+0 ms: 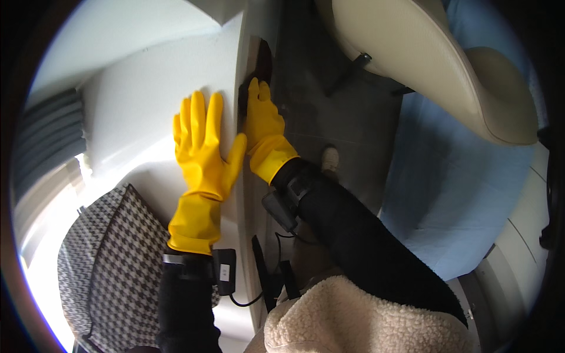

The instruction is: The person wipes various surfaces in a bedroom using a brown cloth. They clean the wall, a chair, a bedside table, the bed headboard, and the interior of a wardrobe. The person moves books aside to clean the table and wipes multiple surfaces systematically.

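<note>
The left hand [203, 144], in a yellow rubber glove, lies flat and fully spread on the top of a white bench [147, 100], fingers pointing away from the person and holding nothing; by the look of it, it is there to brace the body while the other arm works. The right hand [263, 120], gloved the same way, is curled over the bench's front edge and pressed onto a dark cloth or pad [262, 62] that sits against that edge (only part of it shows above the fingertips, so what kind of thing it is stays unclear). The grip looks closed around it, thumb side toward the white surface. A black-and-white houndstooth cushion [112, 253] rests on the bench near the left wrist. Beyond the edge lie a dark tiled floor [347, 123] and a pale blue sheet [447, 188]
</note>
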